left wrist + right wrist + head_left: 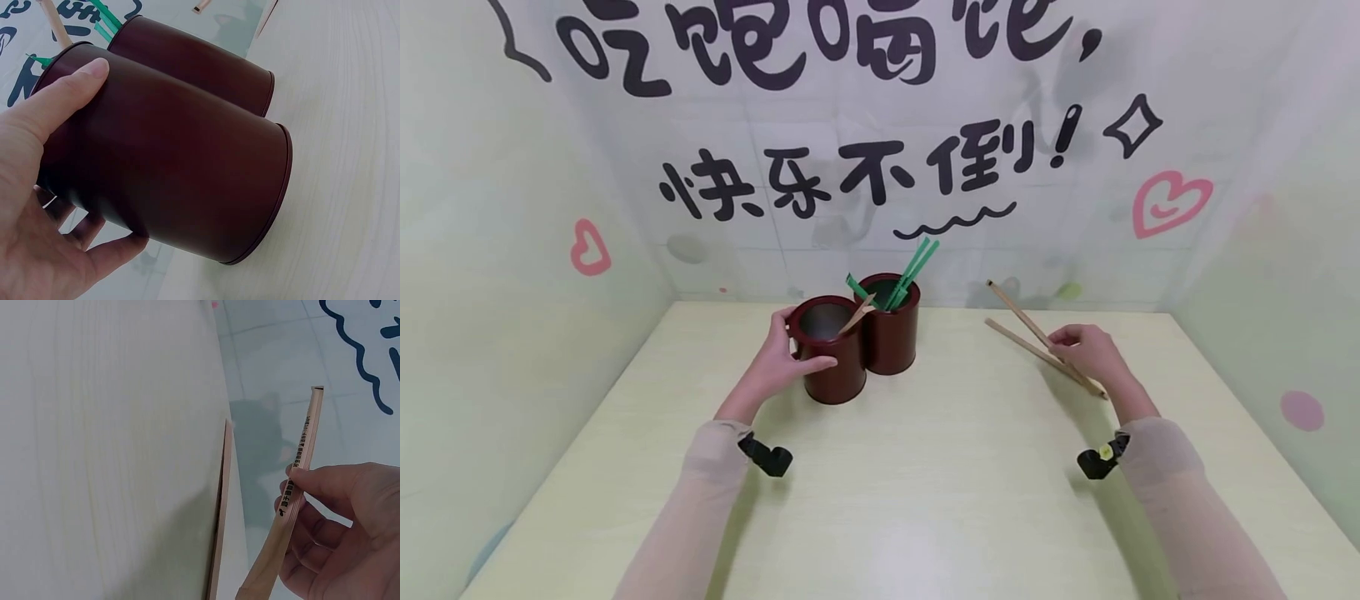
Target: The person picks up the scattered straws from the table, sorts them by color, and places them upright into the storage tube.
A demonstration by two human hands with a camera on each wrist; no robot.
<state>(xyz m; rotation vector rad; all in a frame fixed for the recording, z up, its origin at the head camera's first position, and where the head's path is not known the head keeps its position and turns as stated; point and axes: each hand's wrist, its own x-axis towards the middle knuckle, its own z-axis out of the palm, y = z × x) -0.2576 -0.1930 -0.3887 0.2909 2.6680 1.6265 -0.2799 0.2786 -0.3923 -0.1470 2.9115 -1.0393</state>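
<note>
My left hand point(777, 360) grips a dark red cylindrical holder point(833, 381), thumb across its front and fingers around the far side. A brown stick point(859, 313) leans out of its mouth. Touching it on the right, slightly farther back, stands a matching holder point(895, 343) with thin green sticks point(914, 272) poking up. Over the table's right side my right hand point(1088, 352) pinches a long, brown paper-wrapped stick point(302, 453) between thumb and fingers; dark lettering runs along it. Below, a second brown stick point(1021, 340) lies on the table. What the wrapper contains is hidden.
The pale wood table point(917, 475) meets a printed white sheet point(820, 258) at its back edge. Side panels point(1277, 333) rise along both sides. Black wrist cameras point(767, 457) are strapped by both sleeves.
</note>
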